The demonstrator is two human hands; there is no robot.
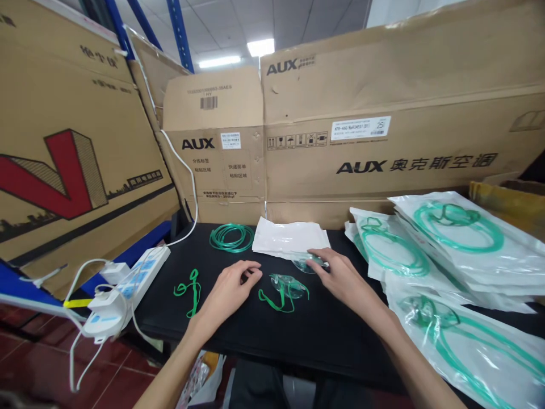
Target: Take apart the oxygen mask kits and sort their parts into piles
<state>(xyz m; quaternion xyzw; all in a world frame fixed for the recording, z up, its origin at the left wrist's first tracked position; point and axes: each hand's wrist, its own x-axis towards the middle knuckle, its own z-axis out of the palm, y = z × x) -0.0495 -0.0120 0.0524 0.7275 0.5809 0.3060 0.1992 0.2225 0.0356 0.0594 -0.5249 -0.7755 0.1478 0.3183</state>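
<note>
My right hand [336,271] has its thumb and fingers closed on the edge of a clear plastic oxygen mask [301,265], partly hidden by the fingers, just in front of a white pouch [289,236]. Between my hands lies another clear mask [289,286] with a green elastic strap [279,307] looped around it. My left hand [234,284] hovers low over the black tabletop, fingers loosely bent and apart, holding nothing. To its left rests a loose green strap [196,292]. Behind it is a coil of green tubing [231,237].
Packed pouches with masks and green tubing [457,221] are stacked at the right, another pouch [477,346] nearer me. A white power strip [128,289] with plugs and cables stands at the left edge. Large cardboard panels [383,142] wall off the back.
</note>
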